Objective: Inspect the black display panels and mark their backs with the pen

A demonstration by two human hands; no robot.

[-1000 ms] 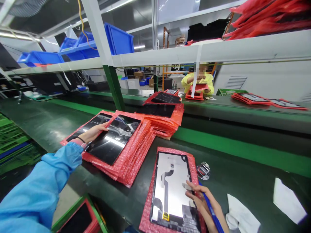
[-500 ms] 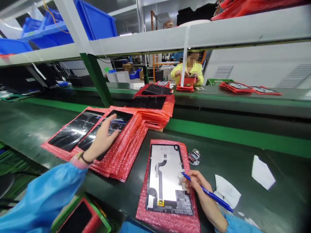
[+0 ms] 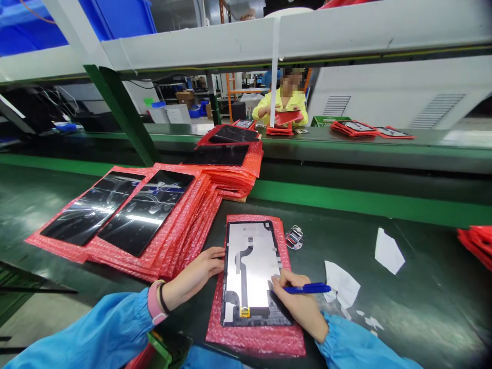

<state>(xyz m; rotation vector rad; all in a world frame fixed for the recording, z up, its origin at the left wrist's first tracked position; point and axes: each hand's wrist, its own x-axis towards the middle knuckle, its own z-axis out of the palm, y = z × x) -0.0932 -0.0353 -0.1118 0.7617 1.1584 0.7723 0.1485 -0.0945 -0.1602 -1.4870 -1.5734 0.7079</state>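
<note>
The display panel lay with its pale back facing up on a red bubble-wrap sleeve, which rested on the dark green desk directly in front of the person. A dark ribbon strip ran down the back to a yellow patch near the lower edge.

The left hand came in from the left, its grip loose and holding nothing, the fingers stretched out and their tips at the panel's left edge. A pink band and a dark band circled that wrist. The right hand lay over the panel's right side, its grip curled in around a blue pen (the blue barrel stuck out to the right); whether its fingertips pressed on the panel could not be told.

Just beyond the sleeve's upper right side sat a small metal part. Torn white paper lay right of the right hand, with another white piece farther off.

To the left, a stack of red sleeves carried two glossy black panels, side by side and slanted. Across the way, a person in yellow held a red sleeve.
</note>
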